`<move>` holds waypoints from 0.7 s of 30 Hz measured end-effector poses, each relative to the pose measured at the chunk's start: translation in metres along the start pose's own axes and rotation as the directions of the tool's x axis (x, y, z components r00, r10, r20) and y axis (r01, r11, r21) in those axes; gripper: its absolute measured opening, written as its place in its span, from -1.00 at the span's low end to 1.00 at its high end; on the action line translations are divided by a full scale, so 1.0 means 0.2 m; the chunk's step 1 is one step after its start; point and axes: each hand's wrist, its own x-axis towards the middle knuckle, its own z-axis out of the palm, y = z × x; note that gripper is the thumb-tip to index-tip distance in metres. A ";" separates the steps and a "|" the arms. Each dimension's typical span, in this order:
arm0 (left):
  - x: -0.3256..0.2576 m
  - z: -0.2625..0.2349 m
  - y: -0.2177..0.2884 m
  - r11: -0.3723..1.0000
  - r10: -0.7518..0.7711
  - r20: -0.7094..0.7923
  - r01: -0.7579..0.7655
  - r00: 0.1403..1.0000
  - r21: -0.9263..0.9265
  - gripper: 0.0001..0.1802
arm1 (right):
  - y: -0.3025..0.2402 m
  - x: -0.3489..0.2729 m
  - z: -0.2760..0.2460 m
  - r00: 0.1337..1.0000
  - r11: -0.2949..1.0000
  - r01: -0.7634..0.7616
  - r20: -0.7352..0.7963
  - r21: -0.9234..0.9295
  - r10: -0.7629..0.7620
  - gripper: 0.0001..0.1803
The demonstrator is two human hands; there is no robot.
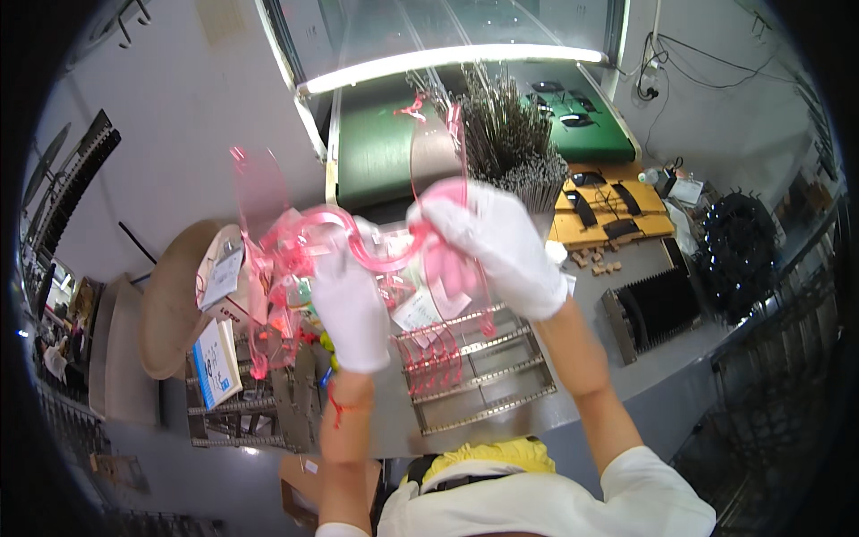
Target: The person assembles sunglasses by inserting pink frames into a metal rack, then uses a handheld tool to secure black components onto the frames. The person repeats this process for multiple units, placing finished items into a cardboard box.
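Observation:
Both my hands wear white gloves and hold up a pink see-through plastic frame (386,257), close to the camera. It has a wavy, bridge-like curve in its middle and looks like eyewear. My left hand (347,309) grips it from below, left of the curve; its fingertips are partly hidden by the pink plastic. On the other side, my right hand (501,242) closes round the frame, its fingers seen partly through the clear pink part. Below, several similar pink pieces (436,362) sit in a slotted metal rack (483,413) on the grey table.
A green conveyor belt (376,148) lies beyond, under a bright tube lamp (456,67). Bundled thin metal rods (514,134) stand behind my right hand. Black curved pieces (617,199) rest on a yellow board (564,219). At right is a black slotted rack (658,309); at left, a blue-white booklet (216,365).

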 end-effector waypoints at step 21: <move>0.33 0.03 -0.10 0.899 0.230 0.299 -0.085 0.926 -0.429 -0.82 | -0.14 0.25 -0.03 0.652 -0.072 0.408 0.345 -0.910 -0.675 -0.81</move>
